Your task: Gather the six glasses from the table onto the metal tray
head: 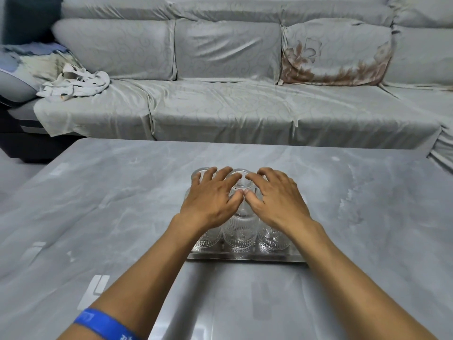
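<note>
Just below the middle of the frame the glasses stand bunched on the metal tray; the left hand and right hand lie spread over their rims, fingers loosely splayed, gripping nothing I can make out. Nudging them together gently should avoid clinking. The grey marbled table fills the lower frame, with a covered sofa across the top.

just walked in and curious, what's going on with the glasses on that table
A person is bent over a grey table with both hands spread over a cluster of clear patterned glasses standing on a metal tray. The left hand and right hand rest palm down on the glass tops, thumbs touching. Not every glass can be counted under the hands, but none shows elsewhere on the table. A grey covered sofa sits behind.
</note>
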The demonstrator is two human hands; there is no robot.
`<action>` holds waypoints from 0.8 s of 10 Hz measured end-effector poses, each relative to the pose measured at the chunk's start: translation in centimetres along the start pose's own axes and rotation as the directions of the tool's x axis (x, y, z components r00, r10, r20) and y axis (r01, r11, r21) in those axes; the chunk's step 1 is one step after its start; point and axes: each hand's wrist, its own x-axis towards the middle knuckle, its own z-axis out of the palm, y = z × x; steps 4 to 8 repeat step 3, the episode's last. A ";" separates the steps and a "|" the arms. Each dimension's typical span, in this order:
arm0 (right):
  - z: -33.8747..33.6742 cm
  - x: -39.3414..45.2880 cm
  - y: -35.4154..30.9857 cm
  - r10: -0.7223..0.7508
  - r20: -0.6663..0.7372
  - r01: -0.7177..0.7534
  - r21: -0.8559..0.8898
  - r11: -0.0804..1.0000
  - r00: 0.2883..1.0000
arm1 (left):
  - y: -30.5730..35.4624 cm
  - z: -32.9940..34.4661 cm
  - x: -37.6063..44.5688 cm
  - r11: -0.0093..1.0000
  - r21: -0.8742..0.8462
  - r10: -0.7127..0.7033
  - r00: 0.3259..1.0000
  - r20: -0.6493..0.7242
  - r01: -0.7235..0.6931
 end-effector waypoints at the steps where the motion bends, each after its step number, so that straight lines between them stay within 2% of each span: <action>1: 0.0 -0.2 -0.1 -0.003 0.008 0.004 -0.007 1.000 1.000 | 0.1 -0.1 -0.1 1.000 -0.004 0.003 1.000 0.002 -0.003; 8: -0.8 0.0 -0.4 0.004 0.019 -0.004 0.012 1.000 1.000 | 0.3 -0.7 -0.1 0.999 -0.032 0.012 1.000 -0.013 -0.012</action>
